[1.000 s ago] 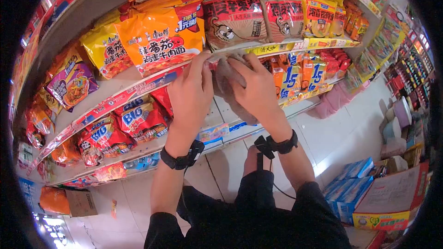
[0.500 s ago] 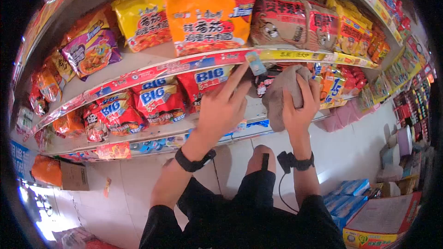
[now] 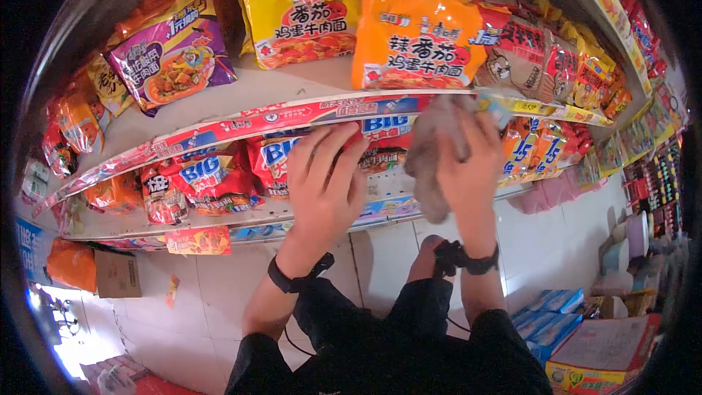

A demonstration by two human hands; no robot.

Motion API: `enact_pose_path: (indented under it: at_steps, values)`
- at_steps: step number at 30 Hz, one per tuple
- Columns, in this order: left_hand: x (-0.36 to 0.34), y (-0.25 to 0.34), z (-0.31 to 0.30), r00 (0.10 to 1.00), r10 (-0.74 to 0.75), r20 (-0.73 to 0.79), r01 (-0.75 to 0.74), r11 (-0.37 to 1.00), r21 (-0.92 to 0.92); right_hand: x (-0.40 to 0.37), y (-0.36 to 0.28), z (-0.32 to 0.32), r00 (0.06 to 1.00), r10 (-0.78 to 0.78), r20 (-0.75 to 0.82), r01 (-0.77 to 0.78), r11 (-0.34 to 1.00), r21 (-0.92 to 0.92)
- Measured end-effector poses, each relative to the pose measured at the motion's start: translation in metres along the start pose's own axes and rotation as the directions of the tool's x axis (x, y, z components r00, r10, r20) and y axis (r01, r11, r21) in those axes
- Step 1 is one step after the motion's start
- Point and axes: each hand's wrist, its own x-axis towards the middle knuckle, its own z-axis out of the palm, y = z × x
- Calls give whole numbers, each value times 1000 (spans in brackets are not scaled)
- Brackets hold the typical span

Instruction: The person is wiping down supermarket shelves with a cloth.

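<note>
A grey cloth (image 3: 428, 168) hangs from my right hand (image 3: 472, 172), whose fingers are closed around it. Its upper end lies against the pink-and-blue price strip (image 3: 292, 111) on the shelf edge. Just right of those fingers a small blue tag (image 3: 495, 111) sticks out from the strip. My left hand (image 3: 325, 179) is open, fingers spread and pointing at the strip, with nothing in them. It overlaps the red BIG noodle bags (image 3: 276, 157) on the shelf below and partly hides them.
Above the strip stand an orange noodle packet (image 3: 413, 36), a yellow one (image 3: 300, 18) and a purple one (image 3: 172, 62). Blue boxes (image 3: 552, 314) and a cardboard carton (image 3: 117, 274) rest on the tiled floor (image 3: 241, 300).
My left hand has come away from the blue tag and moved left and down, its fingers spreading. The cloth has gone up against the price strip. The shelf appears shifted rightward in view.
</note>
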Motion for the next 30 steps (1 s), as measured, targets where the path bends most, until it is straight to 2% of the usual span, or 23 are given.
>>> enact_pose_path:
  at_steps: [2, 4, 6, 7, 12, 15, 18, 20, 25, 27, 30]
  values:
    - [-5, -5, -4, 998, 11, 69, -3, 994, -112, 3, 10, -6, 986, 162, 36, -162, 987, -10]
    - [-12, 0, -5, 990, -5, 138, 24, 991, -134, 5, 7, -4, 986, 160, 34, -158, 986, -51]
    - [-15, 9, 2, 956, -48, 289, 120, 964, -236, 7, 4, -5, 987, 160, 30, -156, 984, -89]
    - [-16, 14, 8, 953, -25, 301, 107, 960, -258, 7, 5, -8, 985, 162, 51, -157, 983, -90]
    - [-7, 40, 30, 964, 15, 265, 64, 955, -289, 3, 21, -1, 990, 131, 55, -129, 991, -30]
    - [-6, 46, 42, 974, 90, 208, -35, 967, -254, -3, 21, 0, 984, 173, 48, -174, 985, 12]
    - [-15, 56, 58, 956, 44, 289, 14, 981, -193, -4, 24, 5, 985, 170, 30, -171, 983, 61]
    - [-13, 58, 58, 956, 32, 290, 20, 984, -174, 0, 26, 4, 985, 158, 69, -164, 981, 104]
    - [-11, 67, 54, 945, -10, 328, 107, 954, -278, -8, 35, 11, 991, 133, 2, -132, 980, 146]
    - [-11, 70, 52, 936, -27, 351, 121, 960, -251, -9, 35, 11, 986, 169, 11, -168, 970, 175]
    - [-14, 74, 56, 934, -28, 356, 115, 967, -226, -10, 38, 12, 991, 137, -2, -136, 980, 149]
